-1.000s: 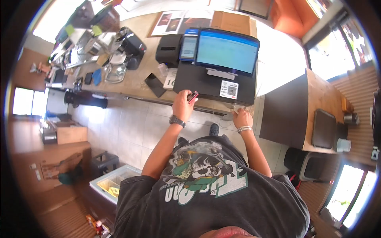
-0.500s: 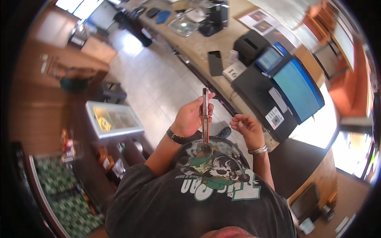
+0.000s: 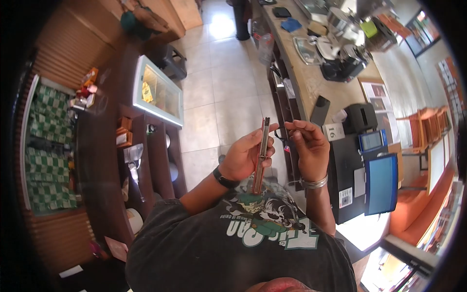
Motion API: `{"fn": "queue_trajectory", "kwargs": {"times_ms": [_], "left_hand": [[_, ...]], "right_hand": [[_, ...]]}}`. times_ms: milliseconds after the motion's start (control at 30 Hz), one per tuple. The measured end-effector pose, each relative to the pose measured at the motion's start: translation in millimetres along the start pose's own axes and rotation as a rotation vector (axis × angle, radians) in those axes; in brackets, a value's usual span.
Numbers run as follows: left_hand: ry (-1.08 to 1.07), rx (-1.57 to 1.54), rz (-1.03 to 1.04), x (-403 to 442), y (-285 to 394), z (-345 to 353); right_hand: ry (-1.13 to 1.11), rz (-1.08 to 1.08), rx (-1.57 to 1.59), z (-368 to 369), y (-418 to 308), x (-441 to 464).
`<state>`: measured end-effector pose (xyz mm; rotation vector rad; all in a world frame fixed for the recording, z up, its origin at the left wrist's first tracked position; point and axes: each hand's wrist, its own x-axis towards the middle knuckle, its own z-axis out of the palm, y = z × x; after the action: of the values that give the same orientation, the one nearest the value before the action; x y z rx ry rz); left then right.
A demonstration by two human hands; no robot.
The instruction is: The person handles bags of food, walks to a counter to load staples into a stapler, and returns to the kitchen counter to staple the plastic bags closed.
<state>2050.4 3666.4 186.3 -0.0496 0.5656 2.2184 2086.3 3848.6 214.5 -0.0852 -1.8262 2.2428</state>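
A long, thin red and metal folding object (image 3: 261,155) stands edge-on in my left hand (image 3: 245,155), whose fingers wrap round its middle. Its upper end reaches above the fingers, and its lower end overlaps my dark shirt (image 3: 233,243). Close by on the right, my right hand (image 3: 313,152) is raised with the fingers stretched out and the thumb apart from them. Nothing shows in it, and a small gap separates it from the object.
Along the right runs a counter (image 3: 311,90) with a phone (image 3: 319,111), a number block (image 3: 333,132), a black printer (image 3: 361,118) and a monitor (image 3: 381,185). A glass-topped case (image 3: 160,92) and dark shelves (image 3: 160,160) stand left, a stool (image 3: 172,62) beyond.
The view has turned left, from the monitor toward the shelves. The object in my left hand now looks longer and unfolded. My right hand has left the counter edge and come near my left.
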Motion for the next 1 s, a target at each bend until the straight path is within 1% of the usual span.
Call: {"fn": "queue_trajectory", "kwargs": {"times_ms": [33, 67, 100, 200, 233, 300, 433, 567, 633, 700, 733, 767, 800, 833, 867, 933, 1000], "left_hand": [[0.000, -0.012, 0.024, -3.9, 7.0, -4.2], [0.056, 0.020, 0.042, -7.8, 13.5, -8.7], [0.113, 0.050, 0.059, -12.5, 21.1, -13.1], [0.154, 0.101, 0.146, -26.0, 44.5, -28.6], [0.163, 0.086, 0.167, -32.0, 53.4, -34.7], [0.203, 0.111, 0.118, -42.5, 72.1, -45.4], [0.272, 0.079, 0.141, -56.2, 105.7, -71.0], [0.330, 0.097, 0.177, -68.2, 138.3, -93.5], [0.348, 0.102, 0.190, -72.8, 154.4, -105.6], [0.320, 0.213, 0.318, -78.2, 167.1, -109.0], [0.328, 0.205, 0.322, -80.5, 173.9, -111.8], [0.359, 0.301, 0.351, -82.0, 181.5, -114.7], [0.388, 0.398, 0.375, -83.4, 187.6, -115.3], [0.412, 0.427, 0.361, -87.6, 197.8, -109.0], [0.412, 0.426, 0.359, -86.7, 202.5, -111.6], [0.479, 0.568, 0.393, -83.3, 207.5, -114.8], [0.509, 0.588, 0.425, -77.5, 216.9, -116.2]], "right_hand": [[-0.044, 0.013, -0.047, 13.8, -3.5, 4.8], [-0.088, 0.028, -0.093, 26.9, -5.3, 8.7], [-0.088, 0.053, -0.134, 40.8, -5.0, 11.5], [-0.136, 0.102, -0.228, 73.1, 8.1, 18.3], [-0.139, 0.102, -0.203, 84.0, 14.8, 20.9], [-0.160, 0.136, -0.193, 101.3, 26.1, 26.2], [-0.165, 0.240, -0.161, 131.2, 45.5, 36.9], [-0.215, 0.260, -0.259, 156.3, 62.8, 44.5], [-0.209, 0.209, -0.324, 171.0, 69.9, 48.2], [-0.243, 0.234, -0.330, 181.3, 77.3, 53.2], [-0.264, 0.252, -0.330, 186.9, 80.2, 56.2], [-0.270, 0.257, -0.330, 195.3, 82.1, 59.7], [-0.313, 0.155, -0.413, 204.2, 82.2, 63.0], [-0.353, 0.049, -0.495, 214.1, 81.7, 68.1], [-0.353, 0.051, -0.496, 226.2, 76.9, 75.7], [-0.535, -0.320, -0.818, 252.2, 61.8, 92.8], [-0.534, -0.321, -0.809, 270.6, 67.1, 109.8]]}}
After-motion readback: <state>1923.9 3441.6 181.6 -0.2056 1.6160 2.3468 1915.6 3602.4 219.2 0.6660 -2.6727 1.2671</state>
